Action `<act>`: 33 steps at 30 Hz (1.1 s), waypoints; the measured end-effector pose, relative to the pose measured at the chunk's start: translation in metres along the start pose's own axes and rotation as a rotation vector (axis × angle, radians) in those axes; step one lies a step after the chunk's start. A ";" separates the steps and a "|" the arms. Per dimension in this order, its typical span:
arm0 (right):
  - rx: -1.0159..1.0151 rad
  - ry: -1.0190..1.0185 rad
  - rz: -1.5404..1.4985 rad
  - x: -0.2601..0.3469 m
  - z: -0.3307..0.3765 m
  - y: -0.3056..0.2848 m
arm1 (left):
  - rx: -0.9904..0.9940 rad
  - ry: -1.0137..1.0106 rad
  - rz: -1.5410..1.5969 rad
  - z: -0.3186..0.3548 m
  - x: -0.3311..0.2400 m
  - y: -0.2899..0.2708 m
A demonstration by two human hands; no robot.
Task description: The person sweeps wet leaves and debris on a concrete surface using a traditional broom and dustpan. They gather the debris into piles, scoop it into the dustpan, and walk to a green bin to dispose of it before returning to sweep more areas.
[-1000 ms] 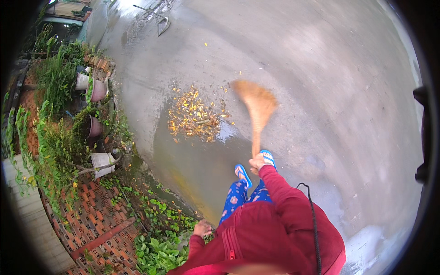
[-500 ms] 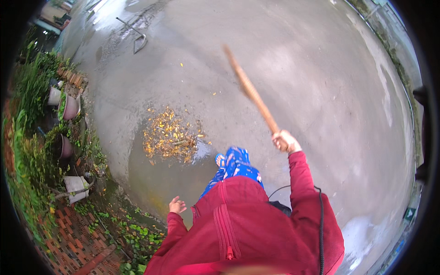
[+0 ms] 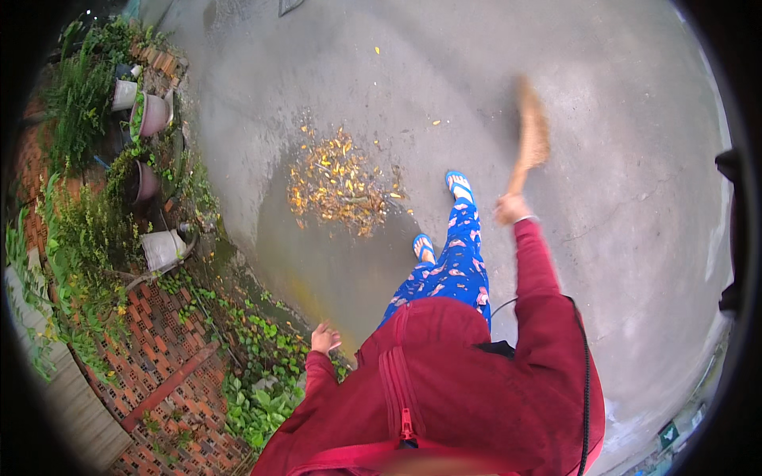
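Observation:
My right hand [image 3: 510,209] grips the handle of a short straw broom [image 3: 533,131]. The tan, blade-shaped head of the broom points away from me over the wet concrete, smeared by motion. I cannot tell whether its tip touches the ground. To the left, ahead of my feet, lies a loose pile of yellow and brown leaves [image 3: 341,181], apart from the broom. Down at my left side hangs my left hand [image 3: 324,339], holding nothing, its fingers loosely stretched out.
Along the left edge are potted plants, a pinkish pot [image 3: 153,115], a white pot [image 3: 163,249], low green plants [image 3: 266,404] and stacked red bricks [image 3: 171,337]. Part of a long-handled dustpan [image 3: 288,6] shows at the top edge. Shallow water [image 3: 317,270] covers the concrete near my feet.
The broom has swung to the right and its broad side now shows. My body has moved forward, both sandalled feet now show, and the dustpan has slid mostly out of the top edge.

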State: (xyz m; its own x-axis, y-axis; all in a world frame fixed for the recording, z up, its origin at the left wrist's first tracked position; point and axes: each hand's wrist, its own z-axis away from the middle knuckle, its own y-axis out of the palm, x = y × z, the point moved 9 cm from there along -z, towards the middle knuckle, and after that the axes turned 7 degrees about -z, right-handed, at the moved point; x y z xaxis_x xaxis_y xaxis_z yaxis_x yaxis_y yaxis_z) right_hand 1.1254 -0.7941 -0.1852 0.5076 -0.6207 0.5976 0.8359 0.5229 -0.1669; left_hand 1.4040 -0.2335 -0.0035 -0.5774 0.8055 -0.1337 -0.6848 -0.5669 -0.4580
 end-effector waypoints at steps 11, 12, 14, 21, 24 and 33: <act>0.729 0.510 -0.268 0.059 0.093 0.157 | 0.207 0.321 -0.089 0.021 -0.185 0.110; 0.833 0.585 -0.463 0.090 0.099 0.142 | 0.182 0.315 -0.051 0.019 -0.191 0.107; 0.883 0.592 -0.493 0.140 0.098 0.105 | 0.126 0.331 0.018 0.015 -0.196 0.099; 0.405 0.049 -0.258 0.279 -0.017 -0.011 | 0.063 0.152 0.283 -0.003 -0.099 0.112; 0.304 -0.056 -0.212 0.333 -0.109 -0.014 | 0.131 -0.028 0.450 0.015 -0.017 0.130; 0.160 -0.248 0.426 0.346 -0.266 0.119 | 0.113 -0.384 0.367 0.122 0.103 0.149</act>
State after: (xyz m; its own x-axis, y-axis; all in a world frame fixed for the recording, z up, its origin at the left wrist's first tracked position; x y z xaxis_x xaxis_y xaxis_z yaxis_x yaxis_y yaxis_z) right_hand 1.4567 -1.1022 -0.2070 0.7149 -0.1861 0.6740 0.5138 0.7936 -0.3258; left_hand 1.1879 -0.2559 0.0216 -0.8938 0.4424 0.0732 -0.4393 -0.8310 -0.3412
